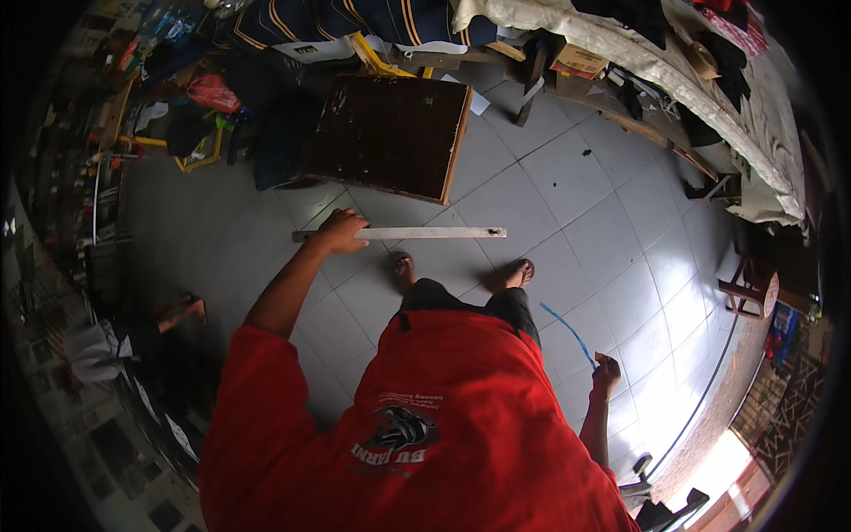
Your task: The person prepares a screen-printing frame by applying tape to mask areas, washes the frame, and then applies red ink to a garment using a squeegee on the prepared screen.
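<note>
My left hand [340, 232] is wrapped round a long, flat, pale ruler-like bar [434, 233] near its left end. The bar lies level across the view, above my feet, with a small dark mark or hole at its right end. Out to the right, my right hand [606, 374] is closed on one end of a narrow blue strip [570, 326], which looks like a tape. The strip's free end curves up and left over the floor tiles. The fingers of that hand are small and partly in shadow.
A low dark-brown table [386, 133] with a worn top stands just beyond the bar. Cloth-covered worktables [753, 115] run along the far right, with a cardboard box [579, 61] below. A wooden stool [751, 286] stands right. Another person's foot [191, 310] shows at left.
</note>
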`<state>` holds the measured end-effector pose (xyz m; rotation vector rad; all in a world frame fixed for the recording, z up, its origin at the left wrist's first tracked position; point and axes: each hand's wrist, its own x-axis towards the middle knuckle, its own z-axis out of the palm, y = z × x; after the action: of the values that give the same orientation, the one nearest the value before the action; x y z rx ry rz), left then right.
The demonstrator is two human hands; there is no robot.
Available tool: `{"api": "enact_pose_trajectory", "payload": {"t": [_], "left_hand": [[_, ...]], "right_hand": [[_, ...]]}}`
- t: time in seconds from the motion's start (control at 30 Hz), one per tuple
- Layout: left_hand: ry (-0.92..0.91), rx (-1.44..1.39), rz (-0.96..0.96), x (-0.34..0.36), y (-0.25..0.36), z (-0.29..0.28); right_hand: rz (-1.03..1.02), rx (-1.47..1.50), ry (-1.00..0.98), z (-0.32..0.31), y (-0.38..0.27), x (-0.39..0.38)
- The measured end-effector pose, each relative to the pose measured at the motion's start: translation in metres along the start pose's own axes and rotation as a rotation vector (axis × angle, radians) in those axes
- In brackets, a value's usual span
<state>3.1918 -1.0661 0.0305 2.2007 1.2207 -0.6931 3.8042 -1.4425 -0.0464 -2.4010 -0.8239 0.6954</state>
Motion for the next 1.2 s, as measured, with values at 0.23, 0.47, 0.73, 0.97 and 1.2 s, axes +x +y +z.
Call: {"api": "enact_pose_trajectory", "payload": {"t": [0.23,0.47,0.73,0.97,1.2], "left_hand": [[0.163,-0.031,0.221,0.019,-0.129,0.044],[0.186,-0.033,0.346,0.030,-0.204,0.062],[0.252,0.078,0.314,0.051,-0.240,0.046],[0.250,0.147,0.229,0.065,-0.250,0.017],[0.224,0.066,0.182,0.063,-0.243,0.010]], "right_hand": [[0.304,0.450,0.266,0.096,-0.063,-0.156],[0.514,0.491,0.335,0.154,-0.117,-0.353],[0.586,0.505,0.494,0.164,-0.154,-0.468],[0.599,0.517,0.545,0.190,-0.159,-0.508],[0.602,0.600,0.544,0.208,-0.184,-0.505]]}}
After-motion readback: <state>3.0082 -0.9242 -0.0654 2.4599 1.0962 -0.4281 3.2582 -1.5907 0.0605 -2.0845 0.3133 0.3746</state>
